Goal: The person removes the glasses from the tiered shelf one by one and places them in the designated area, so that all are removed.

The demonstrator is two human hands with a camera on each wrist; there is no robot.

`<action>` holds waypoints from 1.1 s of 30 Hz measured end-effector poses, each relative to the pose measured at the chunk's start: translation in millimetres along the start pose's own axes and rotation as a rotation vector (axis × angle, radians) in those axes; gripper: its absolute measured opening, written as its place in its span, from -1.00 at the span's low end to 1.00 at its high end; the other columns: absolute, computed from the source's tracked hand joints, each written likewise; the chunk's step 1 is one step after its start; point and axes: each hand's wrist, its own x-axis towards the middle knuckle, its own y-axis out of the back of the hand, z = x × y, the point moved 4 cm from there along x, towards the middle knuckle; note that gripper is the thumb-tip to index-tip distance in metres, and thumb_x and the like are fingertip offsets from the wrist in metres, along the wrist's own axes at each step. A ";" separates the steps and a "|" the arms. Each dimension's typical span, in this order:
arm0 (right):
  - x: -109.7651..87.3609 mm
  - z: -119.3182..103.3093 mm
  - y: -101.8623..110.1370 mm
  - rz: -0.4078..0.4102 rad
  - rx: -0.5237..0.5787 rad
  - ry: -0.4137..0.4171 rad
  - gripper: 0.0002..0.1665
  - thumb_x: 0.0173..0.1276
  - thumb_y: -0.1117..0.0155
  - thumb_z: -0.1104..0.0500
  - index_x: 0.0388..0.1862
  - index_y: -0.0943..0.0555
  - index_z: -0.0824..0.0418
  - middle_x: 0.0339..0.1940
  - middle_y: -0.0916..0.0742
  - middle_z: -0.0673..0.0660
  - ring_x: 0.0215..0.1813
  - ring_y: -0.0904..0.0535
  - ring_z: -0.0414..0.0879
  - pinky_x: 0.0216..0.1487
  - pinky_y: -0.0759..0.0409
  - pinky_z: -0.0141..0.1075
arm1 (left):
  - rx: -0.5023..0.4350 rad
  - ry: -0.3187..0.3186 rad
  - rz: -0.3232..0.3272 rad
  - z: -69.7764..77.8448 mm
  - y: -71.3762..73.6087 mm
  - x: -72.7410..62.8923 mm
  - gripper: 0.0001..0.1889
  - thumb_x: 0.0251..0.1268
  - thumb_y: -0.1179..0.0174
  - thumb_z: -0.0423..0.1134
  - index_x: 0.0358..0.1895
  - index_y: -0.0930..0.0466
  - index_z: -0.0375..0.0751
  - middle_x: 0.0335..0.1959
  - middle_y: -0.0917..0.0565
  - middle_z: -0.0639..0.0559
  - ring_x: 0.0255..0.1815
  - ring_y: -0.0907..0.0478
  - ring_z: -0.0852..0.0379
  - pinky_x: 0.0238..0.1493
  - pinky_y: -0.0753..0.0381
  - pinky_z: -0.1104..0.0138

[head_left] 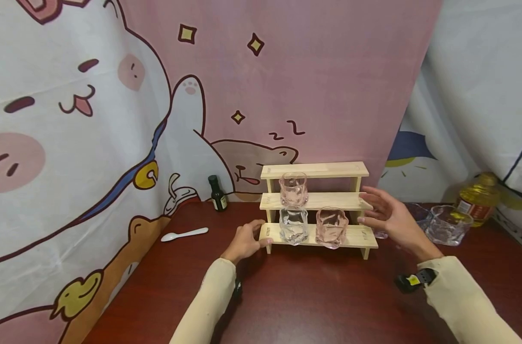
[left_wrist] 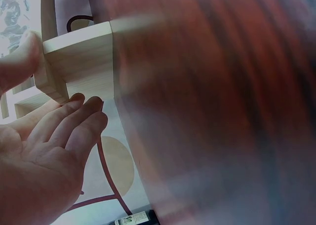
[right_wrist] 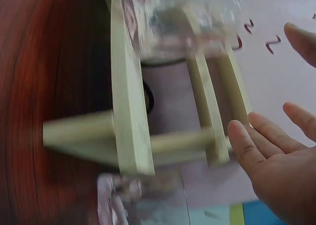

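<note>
A three-tier wooden display stand (head_left: 314, 169) stands on the table, its lowest shelf toward me. One pink glass (head_left: 294, 190) is on the middle shelf. On the lowest shelf, a clear glass (head_left: 293, 227) stands left of another pink glass (head_left: 332, 228). My left hand (head_left: 245, 241) holds the left end of the lowest shelf; the left wrist view shows its thumb (left_wrist: 27, 57) on one face and its fingers at the shelf's end. By the stand's right side is my right hand (head_left: 392, 220), fingers spread, holding nothing; its fingertips are close to the middle shelf's end, contact unclear.
Right of the stand are a clear glass (head_left: 449, 225), a bluish glass (head_left: 419, 216) and an oil bottle (head_left: 478, 198). Another glass (head_left: 380, 234) is partly hidden by the right hand. At left are a small dark bottle (head_left: 218, 193) and a white spoon (head_left: 184, 234). Printed cloth hangs behind.
</note>
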 end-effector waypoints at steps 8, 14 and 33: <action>20.0 -28.3 -32.4 -0.045 0.126 0.047 -0.05 0.38 -0.39 0.16 0.62 -0.11 0.12 0.56 -0.33 0.39 0.48 -0.34 0.44 0.30 -0.55 0.08 | 0.002 -0.007 -0.006 1.0 1.0 -1.0 -0.33 0.23 -0.43 -0.18 0.38 -0.42 -0.28 0.32 -0.58 -0.25 0.34 -0.55 -0.15 0.33 -0.51 -0.02; 41.7 -53.5 -53.8 -0.078 0.188 -0.001 -0.06 0.35 -0.40 0.18 0.60 -0.14 0.15 0.56 -0.35 0.35 0.56 -0.25 0.37 0.44 -0.36 0.21 | 0.012 -0.016 -0.002 0.2 1.9 0.1 -0.33 0.22 -0.44 -0.18 0.37 -0.43 -0.30 0.31 -0.59 -0.25 0.32 -0.57 -0.15 0.32 -0.52 -0.02; 96.9 -62.8 -91.8 -0.053 0.142 -0.235 0.07 0.31 -0.41 0.12 0.65 -0.02 0.13 0.50 -0.39 0.40 0.52 -0.32 0.29 0.46 -0.35 0.18 | -0.002 -0.022 0.004 2.8 2.3 0.1 -0.33 0.21 -0.44 -0.18 0.36 -0.44 -0.31 0.30 -0.60 -0.26 0.29 -0.59 -0.15 0.30 -0.54 0.00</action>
